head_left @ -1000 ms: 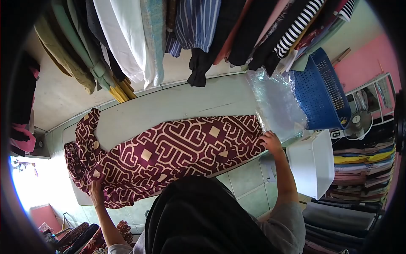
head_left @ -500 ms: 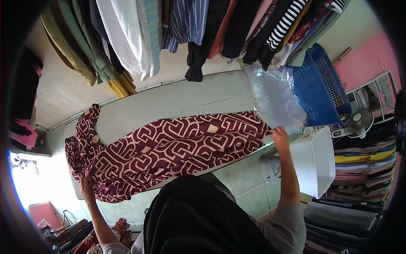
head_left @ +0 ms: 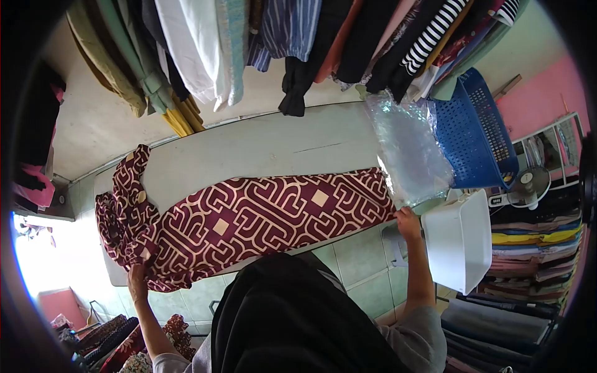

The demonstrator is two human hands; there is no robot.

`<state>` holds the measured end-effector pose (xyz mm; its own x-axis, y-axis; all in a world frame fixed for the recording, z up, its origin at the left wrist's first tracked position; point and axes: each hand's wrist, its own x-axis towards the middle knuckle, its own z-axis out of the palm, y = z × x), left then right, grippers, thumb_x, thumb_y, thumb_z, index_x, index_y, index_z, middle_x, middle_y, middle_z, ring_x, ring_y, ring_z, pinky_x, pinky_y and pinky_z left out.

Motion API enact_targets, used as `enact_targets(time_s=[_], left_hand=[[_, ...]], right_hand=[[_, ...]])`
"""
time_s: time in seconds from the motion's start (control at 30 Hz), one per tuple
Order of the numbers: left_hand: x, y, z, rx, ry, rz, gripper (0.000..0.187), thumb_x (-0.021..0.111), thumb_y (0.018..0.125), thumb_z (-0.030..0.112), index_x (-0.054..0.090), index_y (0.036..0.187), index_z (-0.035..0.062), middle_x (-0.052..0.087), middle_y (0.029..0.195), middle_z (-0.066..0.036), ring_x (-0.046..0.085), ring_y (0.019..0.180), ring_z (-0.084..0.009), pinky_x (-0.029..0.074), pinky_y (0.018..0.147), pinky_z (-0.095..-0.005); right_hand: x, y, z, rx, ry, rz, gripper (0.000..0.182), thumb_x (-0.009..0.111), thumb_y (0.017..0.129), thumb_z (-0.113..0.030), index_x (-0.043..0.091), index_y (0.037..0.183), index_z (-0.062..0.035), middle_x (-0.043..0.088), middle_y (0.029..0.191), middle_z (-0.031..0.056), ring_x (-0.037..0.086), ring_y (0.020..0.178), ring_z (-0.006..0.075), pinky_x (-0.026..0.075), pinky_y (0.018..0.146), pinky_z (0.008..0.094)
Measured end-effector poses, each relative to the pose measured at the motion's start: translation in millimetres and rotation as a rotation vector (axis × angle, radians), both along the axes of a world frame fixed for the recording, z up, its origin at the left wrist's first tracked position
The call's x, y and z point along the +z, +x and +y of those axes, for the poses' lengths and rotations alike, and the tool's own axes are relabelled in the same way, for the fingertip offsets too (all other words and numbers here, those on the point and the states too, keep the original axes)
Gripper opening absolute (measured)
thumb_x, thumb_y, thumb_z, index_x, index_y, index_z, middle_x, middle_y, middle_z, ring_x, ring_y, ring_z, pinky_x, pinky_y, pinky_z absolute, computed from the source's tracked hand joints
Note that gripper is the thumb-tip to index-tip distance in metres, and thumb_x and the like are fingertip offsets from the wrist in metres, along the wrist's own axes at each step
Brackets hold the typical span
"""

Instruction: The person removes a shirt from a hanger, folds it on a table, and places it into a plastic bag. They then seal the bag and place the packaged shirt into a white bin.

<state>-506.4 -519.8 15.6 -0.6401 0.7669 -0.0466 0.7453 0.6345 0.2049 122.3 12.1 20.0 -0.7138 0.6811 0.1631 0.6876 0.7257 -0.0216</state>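
A long maroon dress with a cream geometric pattern lies stretched lengthwise across the pale table. One sleeve spreads toward the wall at the left, where the cloth is bunched. My left hand is closed on the near edge of the bunched end. At the other end, my right hand pinches the near corner of the hem. The cloth between them lies fairly flat, with its near edge partly hidden behind my dark head covering.
Clear plastic bags lie just beyond the hem, beside a blue basket. A white plastic bin and a small fan stand at the right. Clothes hang above the table; folded stacks fill the right side.
The dress's lengthwise folds have been pulled out, and its cloth now lies flatter and wider. My right hand has moved slightly toward me with the hem corner; my left has shifted slightly right.
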Motion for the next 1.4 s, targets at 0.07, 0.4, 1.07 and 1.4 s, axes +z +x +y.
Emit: enact_targets(time_s=[0.07, 0.4, 1.07, 1.4], left_hand=[[19, 26, 19, -0.123, 0.079, 0.013, 0.022, 0.057, 0.066, 0.018, 0.052, 0.081, 0.0023, 0.048, 0.086, -0.015, 0.046, 0.083, -0.0338, 0.037, 0.076, -0.0426], [-59, 79, 94, 0.337, -0.197, -0.011, 0.08, 0.047, 0.077, 0.059, 0.017, 0.141, 0.0212, 0.01, 0.145, -0.018, 0.005, 0.134, -0.0362, 0.003, 0.103, -0.0574], [-30, 48, 69, -0.109, 0.139, 0.071, 0.022, 0.061, 0.072, 0.011, 0.059, 0.093, 0.0053, 0.057, 0.097, -0.009, 0.054, 0.093, -0.0278, 0.043, 0.086, -0.039], [-15, 81, 129, -0.276, 0.279, -0.119, 0.029, 0.069, 0.066, 0.021, 0.061, 0.091, 0.0071, 0.057, 0.091, -0.01, 0.055, 0.087, -0.0292, 0.044, 0.078, -0.0378]], right_hand=[[10, -19, -13, -0.016, -0.143, -0.039, 0.029, 0.052, 0.063, 0.003, 0.058, 0.089, -0.0085, 0.051, 0.092, 0.0097, 0.048, 0.093, 0.0297, 0.042, 0.081, 0.0412], [-60, -121, -36, -0.1, -0.136, 0.008, 0.062, 0.054, 0.082, -0.033, 0.032, 0.134, -0.0078, 0.027, 0.139, 0.0175, 0.028, 0.125, 0.0382, 0.023, 0.1, 0.0513], [-25, -212, -67, 0.493, -0.309, 0.289, 0.045, 0.067, 0.073, -0.021, 0.051, 0.112, -0.0052, 0.05, 0.109, 0.0105, 0.051, 0.099, 0.0266, 0.043, 0.083, 0.0367], [-58, -234, -77, 0.576, -0.12, 0.254, 0.031, 0.055, 0.072, -0.002, 0.057, 0.102, -0.0034, 0.051, 0.099, 0.0079, 0.053, 0.089, 0.0243, 0.046, 0.081, 0.036]])
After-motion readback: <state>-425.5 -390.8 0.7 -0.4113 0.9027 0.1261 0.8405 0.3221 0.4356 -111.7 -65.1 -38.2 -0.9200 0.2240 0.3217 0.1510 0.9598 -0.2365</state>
